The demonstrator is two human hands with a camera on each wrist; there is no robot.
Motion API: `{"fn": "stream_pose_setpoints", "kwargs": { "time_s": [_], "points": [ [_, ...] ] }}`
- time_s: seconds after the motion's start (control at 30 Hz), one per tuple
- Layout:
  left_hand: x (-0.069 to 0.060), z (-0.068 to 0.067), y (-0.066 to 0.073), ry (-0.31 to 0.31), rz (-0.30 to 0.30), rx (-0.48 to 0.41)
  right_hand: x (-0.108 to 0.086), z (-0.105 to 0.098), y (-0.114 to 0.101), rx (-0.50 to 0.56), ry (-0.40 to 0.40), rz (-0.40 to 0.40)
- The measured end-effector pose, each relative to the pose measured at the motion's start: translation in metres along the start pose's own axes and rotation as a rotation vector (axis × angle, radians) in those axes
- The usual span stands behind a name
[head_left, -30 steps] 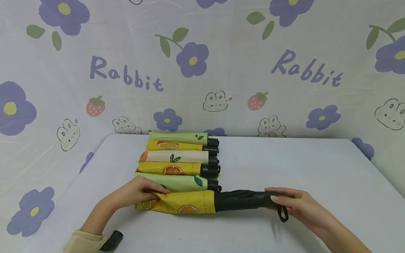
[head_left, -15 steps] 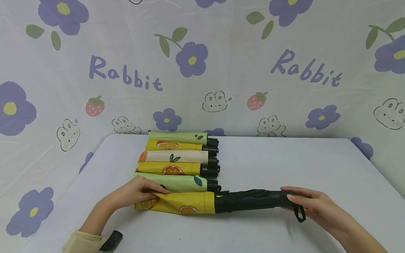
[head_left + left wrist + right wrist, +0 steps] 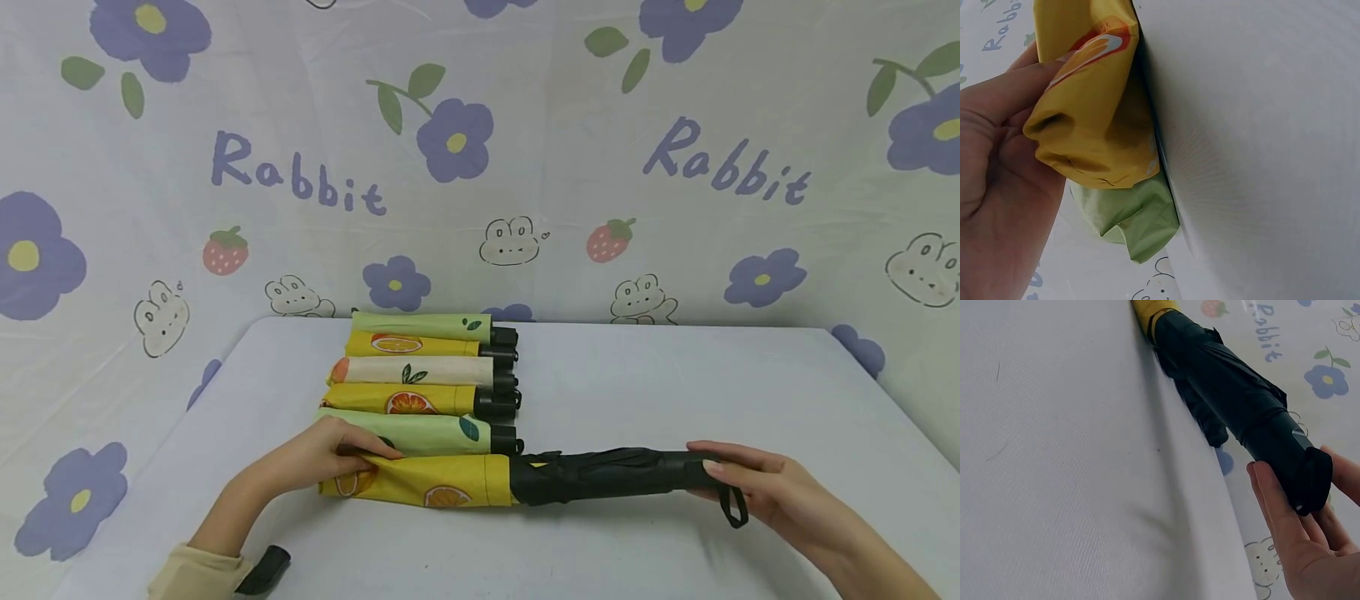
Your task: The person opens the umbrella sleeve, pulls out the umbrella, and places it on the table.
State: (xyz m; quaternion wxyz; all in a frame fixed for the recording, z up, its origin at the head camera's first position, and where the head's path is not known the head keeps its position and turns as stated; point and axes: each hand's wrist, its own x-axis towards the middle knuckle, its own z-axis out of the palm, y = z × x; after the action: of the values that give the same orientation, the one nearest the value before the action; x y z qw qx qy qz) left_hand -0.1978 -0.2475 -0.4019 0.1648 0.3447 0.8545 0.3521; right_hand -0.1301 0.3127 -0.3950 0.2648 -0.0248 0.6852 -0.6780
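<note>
A folded black umbrella [image 3: 607, 477] sticks partly out of a yellow umbrella sleeve [image 3: 465, 473] printed with orange slices. My left hand [image 3: 318, 458] pinches the sleeve's cloth near its left end; the left wrist view shows the yellow cloth [image 3: 1097, 125] creased beside the thumb. At the other end, my right hand [image 3: 780, 496] holds the umbrella's black handle between thumb and fingers, and a wrist loop [image 3: 735, 508] dangles below. In the right wrist view the handle [image 3: 1285, 456] tilts up off the table. The umbrella's tip is hidden inside the sleeve.
Several sleeved umbrellas lie in a row behind: a near light green one [image 3: 435, 434], a yellow one [image 3: 442, 401], a cream one [image 3: 450, 372], others farther back. A dark object [image 3: 266, 571] shows by the left sleeve on the white table [image 3: 675, 383]. A printed cloth [image 3: 555, 183] hangs behind.
My right hand has moved right, drawing more of the black umbrella out of the yellow sleeve. My left hand has stayed in place on the cloth.
</note>
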Motion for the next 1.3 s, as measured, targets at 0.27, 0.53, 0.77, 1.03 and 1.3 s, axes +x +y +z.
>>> {"fn": "stream_pose_setpoints", "kwargs": {
  "time_s": [0.27, 0.53, 0.77, 1.03, 1.3],
  "points": [
    [0.000, 0.000, -0.002, 0.004, 0.008, -0.002, -0.002, -0.007, 0.000, -0.002, 0.008, -0.001],
    [0.000, 0.000, -0.002, 0.003, 0.001, 0.000, -0.010, -0.019, 0.001, -0.047, 0.059, 0.003],
    [0.000, 0.000, -0.003, -0.002, 0.001, 0.004, -0.017, -0.033, 0.005, -0.025, 0.088, 0.021],
    [0.000, -0.001, -0.003, -0.008, 0.006, 0.001, -0.025, -0.045, 0.008, 0.055, 0.088, 0.035],
    [0.000, -0.001, -0.002, -0.007, -0.001, 0.004, -0.028, -0.057, 0.013, 0.105, 0.111, 0.037]
  ]
}}
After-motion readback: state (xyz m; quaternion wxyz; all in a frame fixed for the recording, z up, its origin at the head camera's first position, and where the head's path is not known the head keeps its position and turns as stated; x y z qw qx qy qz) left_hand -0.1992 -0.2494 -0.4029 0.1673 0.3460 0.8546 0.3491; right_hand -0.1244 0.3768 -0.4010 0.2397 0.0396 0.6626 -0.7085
